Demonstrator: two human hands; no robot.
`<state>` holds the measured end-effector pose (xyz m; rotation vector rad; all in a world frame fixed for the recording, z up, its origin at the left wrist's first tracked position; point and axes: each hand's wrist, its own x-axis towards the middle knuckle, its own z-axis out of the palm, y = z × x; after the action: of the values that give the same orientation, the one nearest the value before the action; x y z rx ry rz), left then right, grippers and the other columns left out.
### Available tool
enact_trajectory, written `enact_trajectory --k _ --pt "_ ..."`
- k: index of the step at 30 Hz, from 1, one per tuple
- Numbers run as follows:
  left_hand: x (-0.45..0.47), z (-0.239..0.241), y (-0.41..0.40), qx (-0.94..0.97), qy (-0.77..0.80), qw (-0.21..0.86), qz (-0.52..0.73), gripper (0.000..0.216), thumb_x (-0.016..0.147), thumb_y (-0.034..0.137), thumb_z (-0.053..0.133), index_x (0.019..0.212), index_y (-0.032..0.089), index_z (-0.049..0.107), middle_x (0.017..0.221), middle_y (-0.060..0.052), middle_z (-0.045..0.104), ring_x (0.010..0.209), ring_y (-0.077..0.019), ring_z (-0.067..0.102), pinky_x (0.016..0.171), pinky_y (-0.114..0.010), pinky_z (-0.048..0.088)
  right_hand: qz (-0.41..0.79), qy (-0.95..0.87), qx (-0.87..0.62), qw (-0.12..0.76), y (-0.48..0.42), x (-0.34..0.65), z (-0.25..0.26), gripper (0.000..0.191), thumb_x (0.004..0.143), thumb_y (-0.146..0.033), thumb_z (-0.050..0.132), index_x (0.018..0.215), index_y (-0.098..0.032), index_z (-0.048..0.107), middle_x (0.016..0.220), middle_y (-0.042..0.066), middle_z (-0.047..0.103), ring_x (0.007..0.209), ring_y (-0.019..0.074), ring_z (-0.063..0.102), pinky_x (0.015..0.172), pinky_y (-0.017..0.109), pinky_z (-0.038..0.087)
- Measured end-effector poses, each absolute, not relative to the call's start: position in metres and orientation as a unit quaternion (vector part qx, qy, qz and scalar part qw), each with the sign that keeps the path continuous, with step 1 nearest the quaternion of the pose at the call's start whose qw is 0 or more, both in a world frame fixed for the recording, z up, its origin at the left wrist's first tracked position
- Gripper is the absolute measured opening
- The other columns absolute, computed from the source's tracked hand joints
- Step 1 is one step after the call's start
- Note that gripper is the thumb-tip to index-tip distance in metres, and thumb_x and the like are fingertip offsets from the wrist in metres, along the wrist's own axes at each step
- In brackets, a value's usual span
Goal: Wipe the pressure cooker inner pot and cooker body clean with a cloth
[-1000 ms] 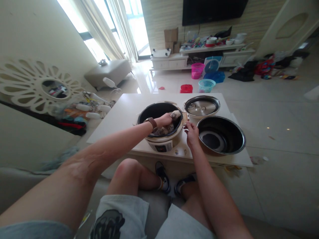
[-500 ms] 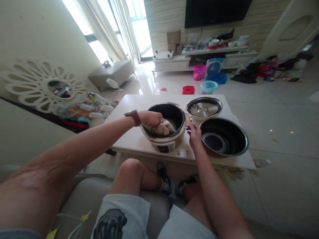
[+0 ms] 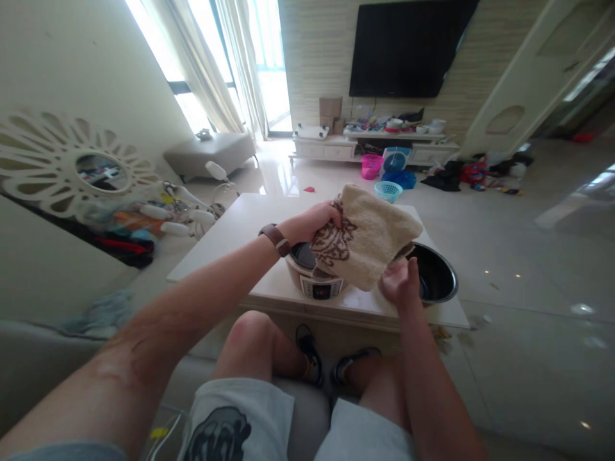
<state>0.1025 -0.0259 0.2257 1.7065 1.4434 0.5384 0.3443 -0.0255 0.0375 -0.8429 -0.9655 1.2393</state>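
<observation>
A beige towel with a brown pattern is held up over the table between both hands. My left hand, with a brown-strapped watch at the wrist, is closed on its patterned corner. My right hand grips the lower right edge, thumb upward. Below the towel stands a rice cooker with a button panel on its front; the towel hides much of its opening. To the right, behind my right hand, is the black inner pot, partly covered. The cooker's detached lid does not show behind the towel.
The white table carries the cooker and pot. A lamp with white shades stands beyond its left edge. Past the far edge are a light blue basket and a pink basket on the floor. A sofa lies at my left.
The towel has come up out of the cooker in my left hand. My right hand has left the cooker's rim and now holds the towel too. The view has tilted upward.
</observation>
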Motion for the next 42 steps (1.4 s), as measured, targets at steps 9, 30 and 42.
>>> enact_trajectory --k 9,30,42 --pt "0.142 0.176 -0.061 0.494 0.410 0.626 0.442 0.029 0.067 0.006 0.061 0.094 0.014 0.068 0.084 -0.006 0.073 0.081 -0.0220 0.071 0.086 -0.038 0.061 0.655 -0.356 -0.436 0.504 -0.103 0.367 0.094 0.048 0.065 -0.051 0.089 0.105 -0.027 0.078 0.097 0.009 0.085 0.122 0.0386 0.075 0.107 0.056 0.061" --pt "-0.031 -0.004 0.001 0.276 0.556 0.329 0.712 0.033 0.078 0.023 0.072 0.109 0.021 0.060 0.115 -0.009 0.068 0.116 -0.0263 0.064 0.106 -0.044 0.049 0.183 -0.604 -0.527 0.569 0.018 0.283 0.170 0.046 0.083 -0.043 0.081 0.121 -0.018 0.075 0.125 0.012 0.080 0.131 0.0300 0.070 0.120 0.050 0.052" --pt "-0.016 -0.004 0.004 0.276 0.477 0.432 0.714 0.029 0.078 0.037 0.067 0.096 0.016 0.075 0.096 -0.007 0.078 0.093 -0.0248 0.068 0.088 -0.037 0.051 0.167 -0.832 -0.529 -0.002 0.041 0.158 0.084 0.032 0.088 -0.009 0.058 0.112 -0.017 0.077 0.122 0.018 0.080 0.120 0.0336 0.073 0.109 0.041 0.053"
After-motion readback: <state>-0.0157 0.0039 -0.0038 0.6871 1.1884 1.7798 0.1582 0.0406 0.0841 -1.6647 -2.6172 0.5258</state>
